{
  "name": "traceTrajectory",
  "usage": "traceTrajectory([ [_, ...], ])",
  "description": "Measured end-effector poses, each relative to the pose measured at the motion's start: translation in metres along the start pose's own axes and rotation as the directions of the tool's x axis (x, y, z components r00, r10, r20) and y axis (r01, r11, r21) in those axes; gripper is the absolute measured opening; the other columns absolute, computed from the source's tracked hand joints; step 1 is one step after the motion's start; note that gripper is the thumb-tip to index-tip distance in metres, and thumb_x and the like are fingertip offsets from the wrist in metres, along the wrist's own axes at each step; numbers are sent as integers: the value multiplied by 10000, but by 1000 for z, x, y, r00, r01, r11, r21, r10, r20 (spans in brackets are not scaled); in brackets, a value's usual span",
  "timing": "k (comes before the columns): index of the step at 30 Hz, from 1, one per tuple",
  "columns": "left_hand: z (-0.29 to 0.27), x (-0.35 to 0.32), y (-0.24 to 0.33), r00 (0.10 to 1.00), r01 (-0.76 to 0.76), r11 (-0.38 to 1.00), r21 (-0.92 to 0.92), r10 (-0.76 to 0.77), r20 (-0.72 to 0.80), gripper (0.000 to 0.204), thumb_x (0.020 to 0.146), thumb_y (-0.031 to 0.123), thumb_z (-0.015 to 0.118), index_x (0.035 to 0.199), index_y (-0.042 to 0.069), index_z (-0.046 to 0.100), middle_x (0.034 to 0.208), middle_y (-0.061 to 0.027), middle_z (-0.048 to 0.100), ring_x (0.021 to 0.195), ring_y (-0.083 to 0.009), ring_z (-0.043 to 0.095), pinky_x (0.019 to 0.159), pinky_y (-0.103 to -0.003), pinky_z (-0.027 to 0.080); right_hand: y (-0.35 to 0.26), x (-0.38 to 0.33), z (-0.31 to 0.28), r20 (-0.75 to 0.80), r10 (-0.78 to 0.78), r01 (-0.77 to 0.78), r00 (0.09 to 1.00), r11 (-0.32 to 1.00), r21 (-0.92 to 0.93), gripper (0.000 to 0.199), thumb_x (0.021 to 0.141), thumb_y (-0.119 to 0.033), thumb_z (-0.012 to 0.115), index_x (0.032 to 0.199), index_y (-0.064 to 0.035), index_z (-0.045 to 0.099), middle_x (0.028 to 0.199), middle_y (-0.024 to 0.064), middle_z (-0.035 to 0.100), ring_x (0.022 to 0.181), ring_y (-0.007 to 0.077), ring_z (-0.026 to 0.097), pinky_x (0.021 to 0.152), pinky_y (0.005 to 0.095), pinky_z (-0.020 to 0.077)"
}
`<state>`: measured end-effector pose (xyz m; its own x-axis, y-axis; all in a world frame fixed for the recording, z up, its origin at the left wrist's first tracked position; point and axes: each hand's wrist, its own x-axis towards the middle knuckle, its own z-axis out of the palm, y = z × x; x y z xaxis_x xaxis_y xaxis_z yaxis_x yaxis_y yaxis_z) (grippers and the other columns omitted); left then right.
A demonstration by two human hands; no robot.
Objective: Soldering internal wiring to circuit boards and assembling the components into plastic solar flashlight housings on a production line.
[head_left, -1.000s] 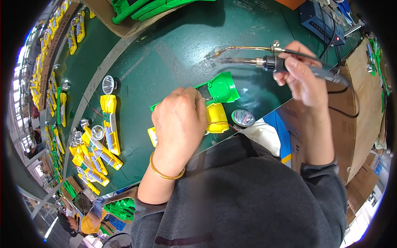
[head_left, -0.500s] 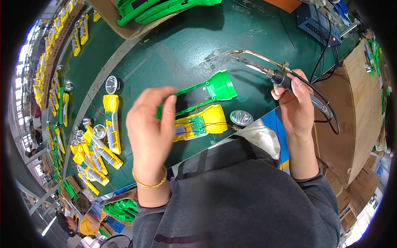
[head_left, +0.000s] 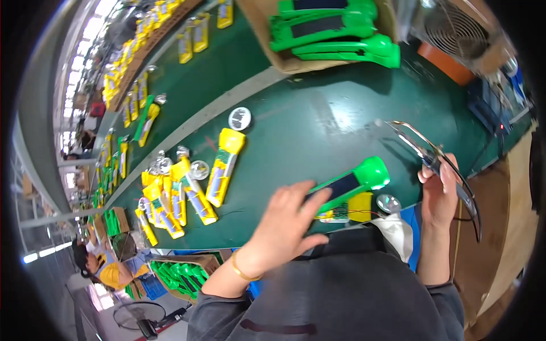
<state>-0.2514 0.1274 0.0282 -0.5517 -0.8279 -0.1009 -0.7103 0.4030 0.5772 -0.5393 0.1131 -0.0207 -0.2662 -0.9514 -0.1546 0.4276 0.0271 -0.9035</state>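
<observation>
Overhead, head view: a person's two bare hands work at the near edge of a dark green table [head_left: 341,119], seen from above through a fisheye lens.
Left hand: the left hand [head_left: 284,227] is spread open, fingers loosely apart, with its fingertips [head_left: 324,196] touching the dark panel of a green flashlight [head_left: 352,181]. It grips nothing. A gold bracelet [head_left: 242,271] circles the wrist.
Green flashlight: it lies flat at the table's near edge, head pointing up and to the right, directly in front of the person.
Yellow part: a yellow flashlight half [head_left: 355,207] lies just below the green one, touching it, with a small circuit board showing.
Right hand: the right hand [head_left: 441,190] is closed around the handle of a soldering iron [head_left: 432,156], held above the table to the right of the green flashlight, tip pointing up and left.
Round reflector: a small silver reflector [head_left: 389,203] sits between the yellow part and the right hand.
Left of the hands: a heap of yellow flashlights [head_left: 182,196] lies well apart from the green one; one more yellow flashlight [head_left: 224,166] lies beside the heap.
Far edge: a cardboard box [head_left: 296,57] holds more green flashlight shells [head_left: 335,34].
Clothing: dark grey sleeves [head_left: 352,295] fill the lower frame.
</observation>
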Motion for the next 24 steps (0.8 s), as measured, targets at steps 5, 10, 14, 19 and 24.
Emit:
traceTrajectory([
  [5,-13,-20,-12,999,26,989,149,-31,31,649,741,185,719,1325,102,449,1153,-182,500,1054,-358,496,904,-426,420,2,1,9,-6,-28,29,1000,998,52,171,904,-195,518,936,-27,508,785,50,532,706,128,503,642,273,395],
  [10,-113,6,-101,905,133,971,201,-37,-423,669,708,92,736,1307,50,442,1168,-191,553,1076,-371,528,917,-413,429,6,-1,4,-57,-63,63,996,998,11,186,900,-191,557,946,-19,504,807,72,542,726,133,488,690,278,414],
  [14,-160,63,-216,853,280,921,270,-110,-510,621,771,180,702,1320,77,430,1137,-210,565,1058,-374,547,911,-410,436,16,4,3,66,-106,105,992,994,19,202,908,-201,562,986,-21,515,897,70,557,754,119,498,699,269,392],
  [19,-153,104,-291,808,475,846,241,-310,-501,640,795,275,690,1339,78,414,1181,-223,558,1111,-379,530,939,-406,421,18,-1,4,57,-113,114,992,993,-11,200,912,-203,558,979,-19,515,876,58,534,746,120,485,688,270,387],
  [24,-145,71,-244,809,389,877,283,-178,-560,695,773,370,703,1311,16,443,1200,-244,548,1091,-400,542,923,-426,442,23,1,1,45,-91,91,995,996,13,218,911,-202,557,1010,-15,503,880,63,542,751,124,489,706,276,380],
])
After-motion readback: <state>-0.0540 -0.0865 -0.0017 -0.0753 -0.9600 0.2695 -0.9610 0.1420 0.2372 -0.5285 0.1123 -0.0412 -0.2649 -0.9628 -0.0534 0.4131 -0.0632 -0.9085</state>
